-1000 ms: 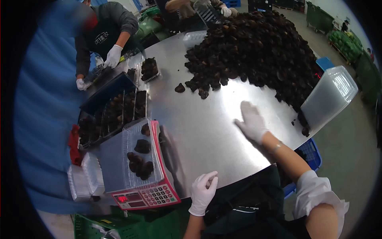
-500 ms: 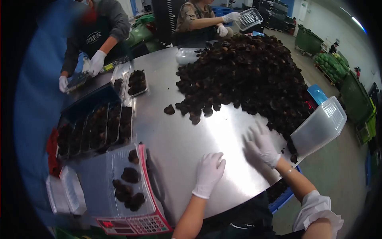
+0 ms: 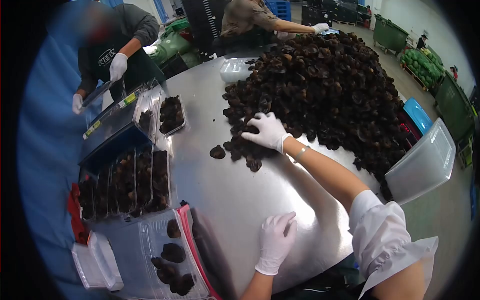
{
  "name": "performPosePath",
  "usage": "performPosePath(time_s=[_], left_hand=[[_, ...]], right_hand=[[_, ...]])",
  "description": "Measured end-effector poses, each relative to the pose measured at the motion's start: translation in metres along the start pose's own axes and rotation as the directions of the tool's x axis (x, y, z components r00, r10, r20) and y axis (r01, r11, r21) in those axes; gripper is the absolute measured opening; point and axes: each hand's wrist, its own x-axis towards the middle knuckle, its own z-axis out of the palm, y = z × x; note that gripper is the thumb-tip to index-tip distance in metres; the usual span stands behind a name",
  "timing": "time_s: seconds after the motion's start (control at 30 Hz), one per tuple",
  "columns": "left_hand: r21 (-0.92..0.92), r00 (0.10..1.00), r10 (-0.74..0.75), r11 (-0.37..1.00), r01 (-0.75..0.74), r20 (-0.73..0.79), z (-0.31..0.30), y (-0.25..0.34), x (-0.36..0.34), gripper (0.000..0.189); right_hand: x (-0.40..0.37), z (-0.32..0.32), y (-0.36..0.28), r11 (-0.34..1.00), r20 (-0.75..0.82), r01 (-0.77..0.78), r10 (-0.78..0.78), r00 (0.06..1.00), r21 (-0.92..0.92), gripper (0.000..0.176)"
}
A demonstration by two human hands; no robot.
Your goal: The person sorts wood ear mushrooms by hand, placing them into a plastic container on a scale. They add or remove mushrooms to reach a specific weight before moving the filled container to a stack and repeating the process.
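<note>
A large heap of dark brown wood ear mushrooms (image 3: 325, 85) covers the far part of the metal table. At the heap's near left edge lies my right hand (image 3: 270, 132), in a white glove, its fingers spread over the pieces and none visibly gripped. My left hand (image 3: 276, 242), also gloved, rests low on the bare metal with loosely bent fingers and the thumb apart, holding nothing. Left of it, a clear plastic tray (image 3: 147, 240) carries several mushroom pieces on a pink-edged scale (image 3: 186, 225). A single loose mushroom (image 3: 217, 152) sits left of the heap.
Filled trays (image 3: 125, 180) stand in a row at the left, with another filled tray (image 3: 171, 115) behind. Stacked clear containers (image 3: 422, 162) lean by the heap's right side; white trays (image 3: 97, 262) are at lower left. Two co-workers (image 3: 117, 55) (image 3: 250, 22) stand across the table.
My right hand has moved left and forward from the bare metal onto the heap's edge. The far co-worker's raised tray has been lowered behind the heap. The view has shifted slightly.
</note>
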Motion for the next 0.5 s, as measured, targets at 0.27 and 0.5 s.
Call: performPosePath(time_s=[0.27, 0.5], left_hand=[[-0.118, 0.980, -0.128, 0.987, 0.111, -0.154, -0.005, 0.003, 0.002, 0.028], [0.131, 0.965, -0.024, 0.990, 0.060, -0.263, -0.007, -0.006, 0.001, 0.055]], right_hand=[[-0.099, -0.049, 0.035, 0.954, -0.065, 0.152, -0.140, 0.988, 0.258, 0.051], [-0.168, -0.027, 0.001, 0.964, -0.002, 0.246, -0.247, 0.969, 0.099, 0.066]])
